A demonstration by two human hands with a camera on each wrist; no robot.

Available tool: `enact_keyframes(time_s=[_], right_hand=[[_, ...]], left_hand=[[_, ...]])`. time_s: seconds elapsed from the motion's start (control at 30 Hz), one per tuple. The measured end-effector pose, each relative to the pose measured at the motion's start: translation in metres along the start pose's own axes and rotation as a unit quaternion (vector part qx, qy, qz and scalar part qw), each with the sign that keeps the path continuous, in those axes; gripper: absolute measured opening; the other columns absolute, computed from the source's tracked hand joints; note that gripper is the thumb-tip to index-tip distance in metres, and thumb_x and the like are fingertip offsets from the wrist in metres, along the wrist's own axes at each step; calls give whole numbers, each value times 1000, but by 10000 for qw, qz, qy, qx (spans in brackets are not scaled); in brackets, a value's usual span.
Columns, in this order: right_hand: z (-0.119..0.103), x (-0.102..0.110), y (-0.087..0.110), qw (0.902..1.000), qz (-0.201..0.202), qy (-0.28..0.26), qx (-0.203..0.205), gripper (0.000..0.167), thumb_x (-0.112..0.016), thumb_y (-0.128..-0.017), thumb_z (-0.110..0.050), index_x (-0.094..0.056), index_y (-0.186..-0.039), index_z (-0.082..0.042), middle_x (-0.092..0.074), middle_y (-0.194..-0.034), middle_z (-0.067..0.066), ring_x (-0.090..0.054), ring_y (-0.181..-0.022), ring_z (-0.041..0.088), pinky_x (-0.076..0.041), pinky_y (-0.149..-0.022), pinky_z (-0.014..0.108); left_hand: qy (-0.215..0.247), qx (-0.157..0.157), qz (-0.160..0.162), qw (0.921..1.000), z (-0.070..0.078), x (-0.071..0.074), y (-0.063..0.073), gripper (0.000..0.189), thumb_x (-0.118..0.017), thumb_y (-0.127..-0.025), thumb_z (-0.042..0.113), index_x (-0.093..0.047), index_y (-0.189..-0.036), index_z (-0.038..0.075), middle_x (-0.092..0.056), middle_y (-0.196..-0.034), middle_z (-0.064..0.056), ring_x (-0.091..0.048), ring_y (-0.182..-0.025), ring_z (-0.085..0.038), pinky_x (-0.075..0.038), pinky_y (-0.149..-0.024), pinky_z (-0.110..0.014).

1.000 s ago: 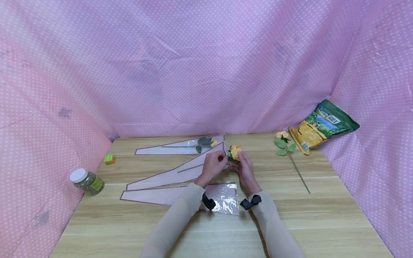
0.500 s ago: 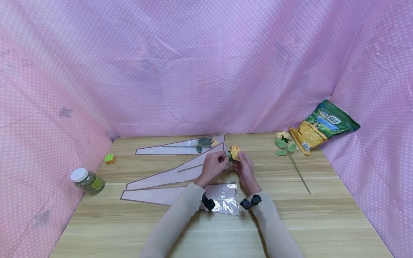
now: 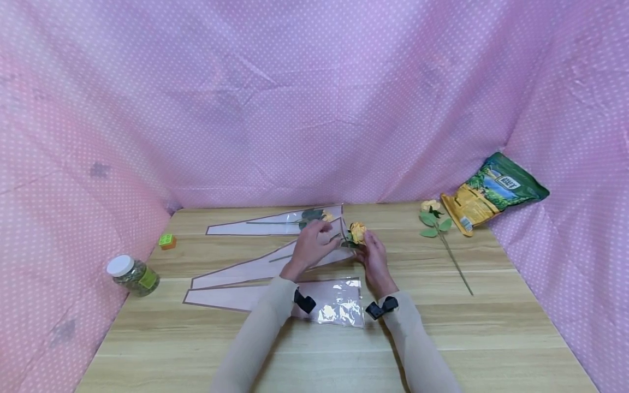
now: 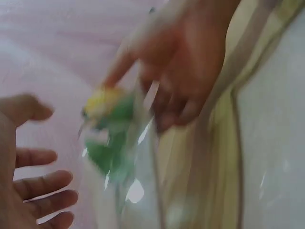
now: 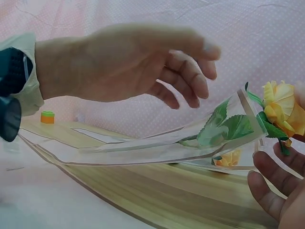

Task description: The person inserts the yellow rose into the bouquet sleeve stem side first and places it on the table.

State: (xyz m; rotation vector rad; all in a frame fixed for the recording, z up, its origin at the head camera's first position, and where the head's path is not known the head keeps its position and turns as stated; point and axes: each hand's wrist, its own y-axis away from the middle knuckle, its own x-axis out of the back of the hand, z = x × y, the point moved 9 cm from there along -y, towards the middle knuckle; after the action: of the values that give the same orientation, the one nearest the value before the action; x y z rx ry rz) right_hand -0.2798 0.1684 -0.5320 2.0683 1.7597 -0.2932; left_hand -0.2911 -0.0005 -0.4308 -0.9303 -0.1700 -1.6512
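Observation:
My right hand (image 3: 375, 261) holds a yellow artificial rose (image 3: 358, 232) by its head, at the wide mouth of a clear tapered flower sleeve (image 3: 231, 274) with a dark border. In the right wrist view the rose's green leaves (image 5: 237, 127) and upper stem lie inside the sleeve, while the bloom sticks out past its edge. My left hand (image 3: 309, 245) hovers above the sleeve, fingers spread and loosely bent, touching nothing. The left wrist view is blurred; there the left hand (image 4: 28, 167) is apart from the rose.
Behind lies another sleeve (image 3: 228, 229) containing a rose (image 3: 327, 216). A third sleeve (image 3: 216, 298) lies in front. At right are a loose rose (image 3: 430, 206) and a green-yellow bag (image 3: 491, 188). A white-lidded jar (image 3: 134, 277) and toy blocks (image 3: 167, 242) stand at left.
My left hand has let go near the sleeve's mouth and moved left and slightly up, its fingers opening. My right hand and the rose stay almost in place.

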Motion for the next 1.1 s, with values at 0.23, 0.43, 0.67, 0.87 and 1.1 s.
enact_keyframes(time_s=[0.23, 0.43, 0.67, 0.87, 1.1], right_hand=[[-2, 1, 1, 10000, 51, -35, -23, 29, -49, -102, -46, -55, -113, -20, -67, -91, -12, -62, -82, 3, -49, -73, 21], [-1, 1, 1, 10000, 64, -28, -59, 30, -49, -102, -46, -53, -116, -19, -66, -93, -13, -62, -83, 3, -48, -73, 21], [-3, 1, 1, 10000, 51, 30, -60, 35, -48, -102, -48, -52, -118, -17, -66, -94, -12, -62, -83, 4, -49, -75, 21], [-3, 2, 2, 9999, 27, 102, -105, 37, -49, -101, -51, -53, -120, -18, -66, -96, -11, -62, -85, 5, -50, -75, 22], [-4, 2, 1, 9998, 28, 188, -61, 35, -49, -101, -50, -54, -116, -19, -65, -93, -11, -61, -82, 4, -49, -73, 22]], left_hand=[[-1035, 300, -1087, 9882, -29, -2, 9, 109, -85, -70, 52, -31, -156, 13, -34, -159, -15, -32, -148, -35, -25, -121, -57], [-1595, 440, -1599, 9732, -48, -16, 18, 127, -88, -65, 56, -15, -161, 15, -25, -164, -13, -24, -153, -32, -21, -123, -56], [-1912, 632, -1700, 9646, -57, -23, 22, 127, -88, -66, 53, -13, -161, 14, -27, -163, -13, -27, -152, -31, -20, -124, -54], [-2007, 705, -1751, 9613, -55, -24, 23, 123, -88, -68, 49, -15, -160, 12, -33, -160, -14, -32, -149, -32, -22, -124, -53], [-1887, 599, -1700, 9654, -53, -24, 22, 118, -88, -68, 46, -20, -159, 13, -36, -158, -15, -34, -148, -32, -23, -124, -52]])
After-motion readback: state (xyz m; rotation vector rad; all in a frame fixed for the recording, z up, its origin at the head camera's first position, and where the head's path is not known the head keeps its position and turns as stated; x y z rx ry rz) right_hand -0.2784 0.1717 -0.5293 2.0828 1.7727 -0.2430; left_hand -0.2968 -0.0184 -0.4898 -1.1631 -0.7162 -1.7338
